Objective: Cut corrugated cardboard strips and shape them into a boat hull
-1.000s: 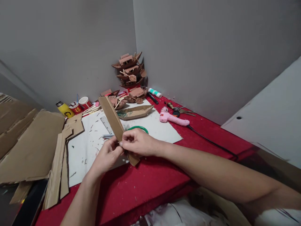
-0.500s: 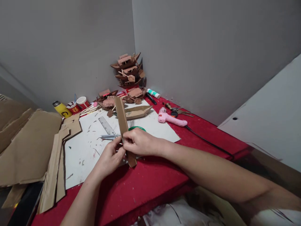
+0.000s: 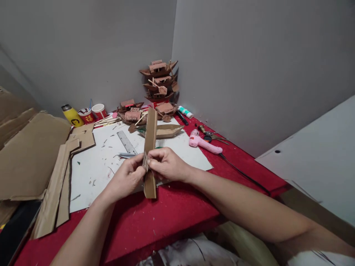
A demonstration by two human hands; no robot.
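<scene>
A long folded cardboard strip (image 3: 150,133) stands nearly upright above the front of the white sheet. My left hand (image 3: 130,173) grips its left edge between thumb and fingers. My right hand (image 3: 169,164) is closed at the strip's middle, fingertips pinching at the cardboard close to my left thumb. A small pale piece shows between the hands, too small to name. Just beyond my left hand lie scissors (image 3: 125,155), their blades showing and their green handle mostly hidden behind my right hand. A metal ruler (image 3: 126,142) lies farther back. Behind the strip rests a plain cardboard boat hull (image 3: 170,130).
Finished model boats (image 3: 159,68) are stacked in the corner. A pink glue gun (image 3: 203,142) with a black cord lies right, near pliers (image 3: 217,137). Cardboard sheets (image 3: 33,155) crowd the left. A yellow bottle (image 3: 72,116) and paper cups (image 3: 99,111) stand at the back.
The cardboard strip has turned from leaning left to almost upright, showing more of its fold. My right fingers have shifted their pinch along its middle. The whole view has swung slightly left.
</scene>
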